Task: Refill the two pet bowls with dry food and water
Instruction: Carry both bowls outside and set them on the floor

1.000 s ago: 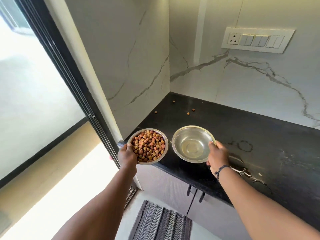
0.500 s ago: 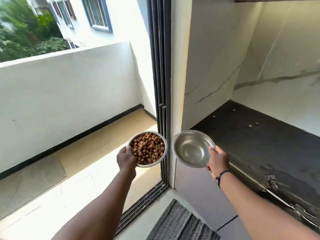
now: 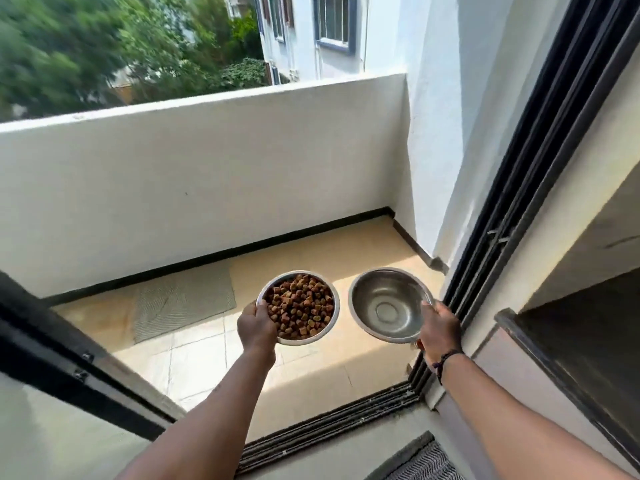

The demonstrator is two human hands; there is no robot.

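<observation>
I hold two round steel bowls side by side in the air over the balcony doorway. The left one, the food bowl, is full of brown dry kibble, and my left hand grips its near-left rim. The right one, the water bowl, looks shiny inside with clear water low in it, tilted slightly toward me. My right hand holds its near-right rim; a dark cord bracelet is on that wrist.
The sliding door track crosses the threshold below my arms. Beyond it are the tan balcony floor, a grey mat at the left and a white parapet wall. The dark door frame and black countertop stand at right.
The view has swung left from the countertop to the open balcony door. Both bowls stay in my hands and now hang over the threshold instead of the counter.
</observation>
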